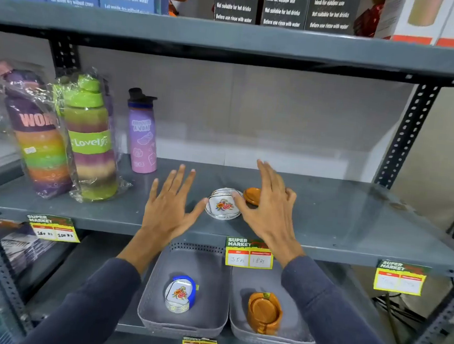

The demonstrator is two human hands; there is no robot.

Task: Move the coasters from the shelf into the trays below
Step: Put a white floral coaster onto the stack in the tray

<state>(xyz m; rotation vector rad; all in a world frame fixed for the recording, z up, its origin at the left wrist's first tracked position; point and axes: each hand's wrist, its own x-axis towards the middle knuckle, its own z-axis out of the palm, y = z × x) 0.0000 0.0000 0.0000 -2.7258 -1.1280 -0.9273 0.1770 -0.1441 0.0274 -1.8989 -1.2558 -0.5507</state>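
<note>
On the grey shelf (339, 222) lie a white floral coaster set (221, 205) and, right behind it, an orange coaster set (251, 195). My left hand (169, 205) hovers just left of the white set, fingers spread, holding nothing. My right hand (268, 203) is over the right side of both sets, fingers apart, thumb touching the white set's edge and partly hiding the orange one. Below, the left grey tray (152, 288) holds a white floral coaster set (178, 296) in a blue holder. An orange coaster stack (264, 311) sits in the right grey tray (296, 337).
Three water bottles stand at the shelf's left: a purple wrapped one (38, 139), a green wrapped one (91, 138) and a lilac one (142, 134). Price tags (248, 256) hang on the shelf's front edge. Boxes fill the shelf above. A perforated upright (407, 132) stands at right.
</note>
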